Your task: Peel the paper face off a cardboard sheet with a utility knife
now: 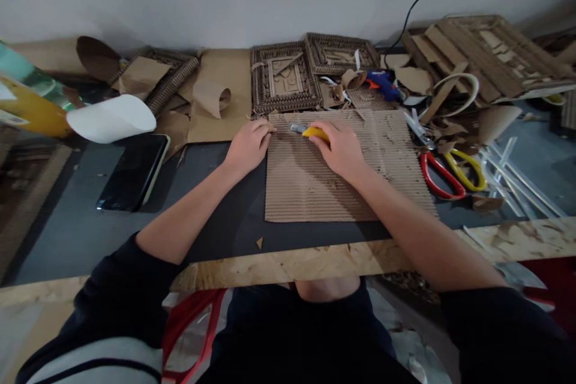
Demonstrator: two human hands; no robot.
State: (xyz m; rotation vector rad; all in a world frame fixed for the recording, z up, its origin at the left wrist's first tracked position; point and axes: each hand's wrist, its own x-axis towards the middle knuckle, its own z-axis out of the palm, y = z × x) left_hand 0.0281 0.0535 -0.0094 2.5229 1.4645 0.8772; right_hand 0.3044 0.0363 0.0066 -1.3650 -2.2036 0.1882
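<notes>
A sheet of corrugated cardboard lies flat on the dark mat in front of me. My right hand is closed round a yellow utility knife, whose metal blade end points left near the sheet's far edge. My left hand rests on the sheet's far left corner, fingers curled and pressed on the cardboard edge.
A black phone lies at the left by a white paper cone. Red scissors and yellow scissors sit right of the sheet. A blue glue gun, cardboard frames and scraps line the wall. The wooden table edge runs near me.
</notes>
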